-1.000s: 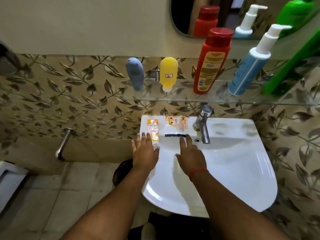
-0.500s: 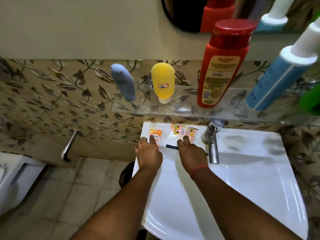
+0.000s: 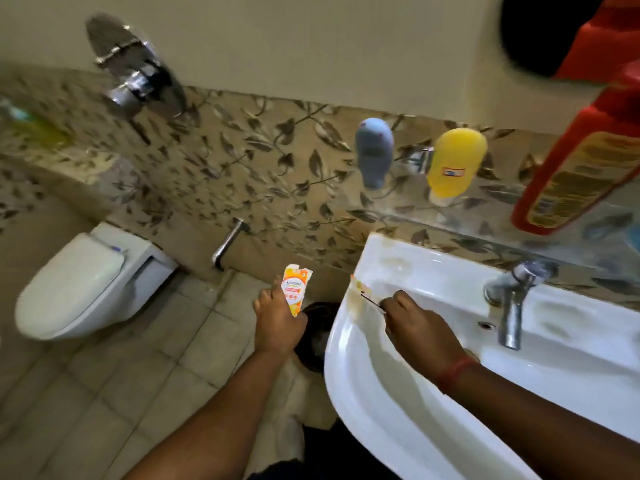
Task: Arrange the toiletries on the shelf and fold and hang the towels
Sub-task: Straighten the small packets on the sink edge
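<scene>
- Your left hand (image 3: pixel 277 320) holds an orange-and-white sachet (image 3: pixel 295 289) upright, out past the left edge of the sink (image 3: pixel 398 403), above the floor.
- Your right hand (image 3: pixel 420 327) pinches a thin dark strip (image 3: pixel 372 301) and clear packets (image 3: pixel 360 289) at the sink's left rim.
- On the glass shelf (image 3: pixel 485 223) above the sink stand a blue tube (image 3: pixel 374 154), a yellow tube (image 3: pixel 453 164) and a red bottle (image 3: pixel 581 161).
</scene>
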{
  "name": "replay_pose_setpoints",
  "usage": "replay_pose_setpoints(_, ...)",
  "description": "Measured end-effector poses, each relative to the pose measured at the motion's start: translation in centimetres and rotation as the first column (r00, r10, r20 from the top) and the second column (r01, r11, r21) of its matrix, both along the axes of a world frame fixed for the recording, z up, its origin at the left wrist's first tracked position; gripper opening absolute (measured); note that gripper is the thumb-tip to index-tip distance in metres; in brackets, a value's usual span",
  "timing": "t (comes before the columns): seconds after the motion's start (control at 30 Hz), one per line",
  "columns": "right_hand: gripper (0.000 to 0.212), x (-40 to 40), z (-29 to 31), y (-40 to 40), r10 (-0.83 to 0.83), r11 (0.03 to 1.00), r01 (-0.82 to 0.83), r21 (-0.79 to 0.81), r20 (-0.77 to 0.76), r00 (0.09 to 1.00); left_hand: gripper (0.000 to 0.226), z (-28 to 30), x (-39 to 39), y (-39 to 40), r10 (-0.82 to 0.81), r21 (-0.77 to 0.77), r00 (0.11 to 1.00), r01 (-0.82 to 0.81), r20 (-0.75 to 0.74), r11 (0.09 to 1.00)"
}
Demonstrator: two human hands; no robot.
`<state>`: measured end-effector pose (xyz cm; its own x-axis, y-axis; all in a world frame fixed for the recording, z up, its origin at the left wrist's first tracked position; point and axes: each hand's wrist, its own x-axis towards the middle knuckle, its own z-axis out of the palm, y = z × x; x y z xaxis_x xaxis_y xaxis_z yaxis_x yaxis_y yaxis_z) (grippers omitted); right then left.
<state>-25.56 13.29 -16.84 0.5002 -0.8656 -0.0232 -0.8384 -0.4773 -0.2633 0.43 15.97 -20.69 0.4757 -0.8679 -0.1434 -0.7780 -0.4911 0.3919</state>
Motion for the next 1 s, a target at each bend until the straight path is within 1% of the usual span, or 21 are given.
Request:
replay_pose_setpoints(0.07, 0.018, 3.5, -0.2, 0.0, 0.089, 0.995, -0.089, 0.032, 0.023, 0.996, 0.078, -0.8, 3.0, 0.9, 0.038, 0.022, 0.998, -0.038, -0.039, 0.999)
replay_pose_setpoints(0.13, 0.018, 7.7, -0.8, -0.1, 0.152, 0.986, -0.156, 0.066, 0.06, 0.987, 0.081, -2.1, 5.3, 1.1, 0.059, 0.028, 0.995, -0.057, -0.078, 0.998)
replay_pose_setpoints(0.2, 0.027, 12.6, -2.2, -0.4, 0.177, 0.976, -0.187, 0.115, 0.092, 0.98, 0.087, -4.0, 7.7, 0.8, 0.077, 0.034, 0.99, -0.073, -0.116, 0.997)
replay_pose_setpoints(0.27, 0.041, 17.5, -4.0, -1.0, 0.194, 0.959, -0.209, 0.191, 0.092, 0.977, 0.091, -6.1, 9.7, 0.3, 0.093, 0.044, 0.984, -0.087, -0.152, 0.995)
replay_pose_setpoints(0.33, 0.043, 22.3, -7.0, -1.8, 0.194, 0.93, -0.198, 0.309, 0.044, 0.98, 0.093, -8.7, 12.2, 0.2, 0.107, 0.083, 0.978, -0.093, -0.179, 0.992)
replay_pose_setpoints(0.4, 0.037, 26.5, -10.6, -2.9, 0.161, 0.892, -0.122, 0.434, -0.054, 0.985, 0.094, -11.5, 15.1, 0.3, 0.117, 0.145, 0.975, -0.09, -0.187, 0.985)
replay_pose_setpoints(0.5, 0.042, 30.6, -17.0, -3.9, 0.052, 0.809, 0.067, 0.584, -0.184, 0.982, 0.097, -16.6, 18.9, 0.6, 0.12, 0.262, 0.973, -0.066, -0.198, 0.963)
replay_pose_setpoints(0.57, 0.046, 31.9, -22.1, -3.9, -0.086, 0.74, 0.216, 0.636, -0.229, 0.97, 0.098, -20.7, 20.6, 0.4, 0.12, 0.321, 0.967, -0.043, -0.224, 0.946)
replay_pose_setpoints(0.6, 0.046, 32.1, -24.3, -3.7, -0.174, 0.685, 0.29, 0.668, -0.237, 0.956, 0.098, -22.5, 21.0, 0.2, 0.122, 0.347, 0.964, -0.034, -0.234, 0.937)
replay_pose_setpoints(0.67, 0.042, 32.2, -29.1, -2.8, -0.349, 0.549, 0.421, 0.722, -0.26, 0.9, 0.097, -26.9, 21.5, -0.2, 0.124, 0.389, 0.962, -0.02, -0.244, 0.921)
replay_pose_setpoints(0.77, 0.036, 31.1, -35.1, -1.9, -0.516, 0.416, 0.546, 0.728, -0.306, 0.8, 0.095, -32.8, 20.6, -0.7, 0.118, 0.419, 0.953, 0.009, -0.277, 0.908)
replay_pose_setpoints(0.83, 0.036, 30.5, -39.0, -1.7, -0.565, 0.377, 0.581, 0.721, -0.318, 0.761, 0.093, -36.9, 19.4, -1.5, 0.108, 0.431, 0.946, 0.036, -0.305, 0.902)
replay_pose_setpoints(0.9, 0.037, 30.3, -42.1, -2.0, -0.593, 0.377, 0.621, 0.687, -0.336, 0.732, 0.092, -40.4, 18.1, -2.7, 0.095, 0.437, 0.944, 0.056, -0.317, 0.897)
replay_pose_setpoints(1.0, 0.037, 30.3, -45.5, -2.5, -0.68, 0.33, 0.688, 0.646, -0.343, 0.648, 0.083, -44.2, 16.5, -4.4, 0.05, 0.446, 0.951, 0.096, -0.305, 0.89)
